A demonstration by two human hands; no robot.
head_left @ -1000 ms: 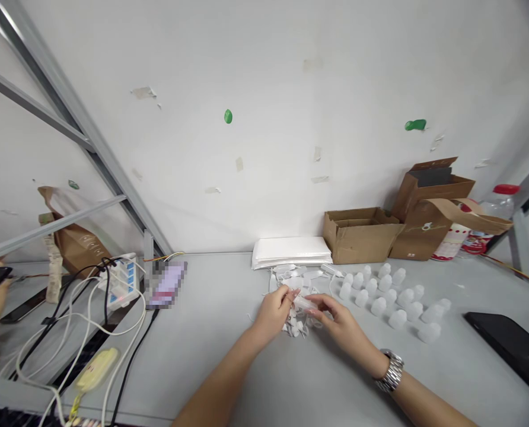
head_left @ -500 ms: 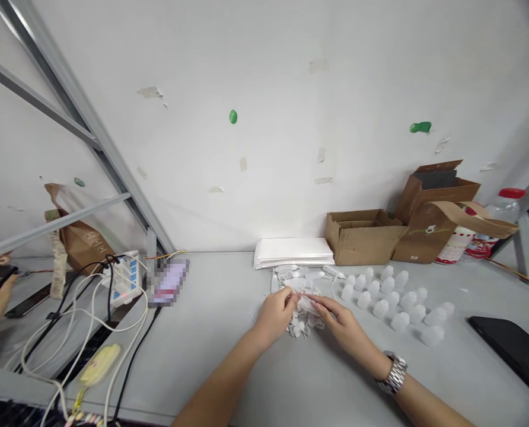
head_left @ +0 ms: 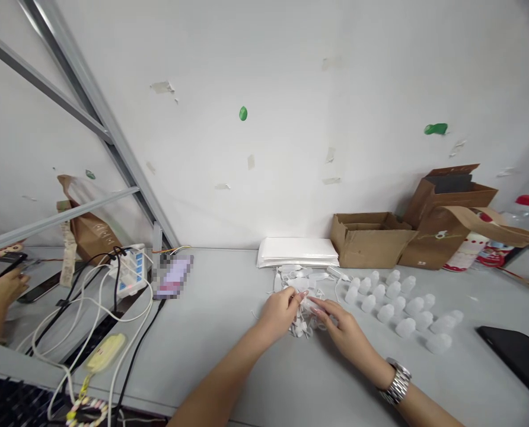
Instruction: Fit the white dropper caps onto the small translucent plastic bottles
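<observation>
My left hand (head_left: 279, 312) is closed in a pinch on a small translucent plastic piece (head_left: 308, 303), held over a loose pile of small white parts (head_left: 300, 327). From the other side, the fingers of my right hand (head_left: 342, 326) come together on the same piece; its exact kind is too small and blurred to tell. Several frosted, rounded plastic pieces (head_left: 405, 327) stand in loose rows to the right of my hands. Behind the pile, more thin white pieces (head_left: 291, 270) lie near a stack of white sheets or packets (head_left: 298, 252).
An open cardboard box (head_left: 371, 246) and a brown paper bag (head_left: 433, 240) stand against the wall. A black phone-like slab (head_left: 513, 356) lies at right. On the left are a phone (head_left: 175, 277), a power strip (head_left: 133, 273) with tangled cables, and another person's hand (head_left: 2, 296).
The view has shifted slightly, so most things sit further right. My hands stay together over the pile, with small finger movements on the piece. The other person's hand at left has shifted.
</observation>
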